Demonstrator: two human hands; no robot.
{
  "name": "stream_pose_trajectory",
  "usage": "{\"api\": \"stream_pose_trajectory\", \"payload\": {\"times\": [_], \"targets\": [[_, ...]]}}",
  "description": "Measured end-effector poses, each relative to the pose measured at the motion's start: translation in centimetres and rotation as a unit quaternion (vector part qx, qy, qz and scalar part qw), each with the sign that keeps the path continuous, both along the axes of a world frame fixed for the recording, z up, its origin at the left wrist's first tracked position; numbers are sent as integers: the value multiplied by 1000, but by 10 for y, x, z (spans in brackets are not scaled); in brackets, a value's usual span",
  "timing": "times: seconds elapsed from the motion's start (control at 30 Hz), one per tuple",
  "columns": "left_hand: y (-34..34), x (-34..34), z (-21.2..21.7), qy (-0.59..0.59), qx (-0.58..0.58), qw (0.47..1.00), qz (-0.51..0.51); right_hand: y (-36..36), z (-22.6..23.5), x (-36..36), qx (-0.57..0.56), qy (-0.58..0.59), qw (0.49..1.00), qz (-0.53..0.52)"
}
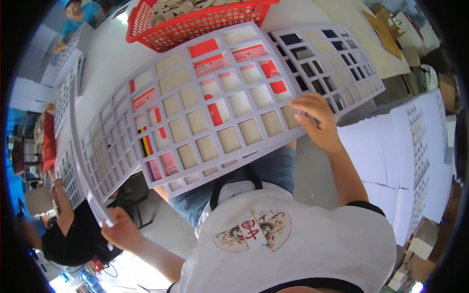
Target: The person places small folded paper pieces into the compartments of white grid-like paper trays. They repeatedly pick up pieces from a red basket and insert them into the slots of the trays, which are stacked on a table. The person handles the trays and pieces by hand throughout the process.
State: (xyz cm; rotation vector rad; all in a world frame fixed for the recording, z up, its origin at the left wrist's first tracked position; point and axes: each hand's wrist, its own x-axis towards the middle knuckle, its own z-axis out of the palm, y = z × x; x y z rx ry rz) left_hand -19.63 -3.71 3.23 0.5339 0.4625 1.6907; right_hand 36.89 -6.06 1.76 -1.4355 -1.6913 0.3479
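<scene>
In front of me a white grid panel [205, 142] lies tilted across the worktable's edge and above my lap. Beige, red and pink printed backing shows through its square openings. My right hand [315, 117] is at its right corner, fingers bent and thumb apart, with no grip on it visible. At lower left, my left hand [121, 229] closes on the lower corner of a thin white board [100, 207], whose long edge runs up past another grid panel [110, 141]. Part of that hand's fingers is hidden by the board.
A red basket [195, 31] of beige pieces stands on the white table [110, 56]. More grid panels [327, 63] with dark openings lie at right, above tall white stacks [391, 161]. A co-worker in black [73, 234] is at left, another person in blue [83, 19] at far left.
</scene>
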Motion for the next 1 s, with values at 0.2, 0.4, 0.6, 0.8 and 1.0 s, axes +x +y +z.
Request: {"api": "stream_pose_trajectory", "payload": {"times": [0.2, 0.4, 0.6, 0.8, 1.0], "targets": [[-21, 178, -24, 149, -63, 987, -25, 33, 40, -79, -56, 356, 923, 133], [-22, 266, 23, 378, 68, 734, -561, 47, 43, -62, -115, 485, 865, 63], [47, 209, 42, 497, 94, 805, -310, 37, 30, 32, -202, 395, 895, 39], [97, 155, 13, 782, -24, 619, 71, 118, 54, 64, -100, -94, 987, -85], [96, 142, -2, 787, -157, 596, 22, 374, 65, 99, -75, -206, 975, -42]]}}
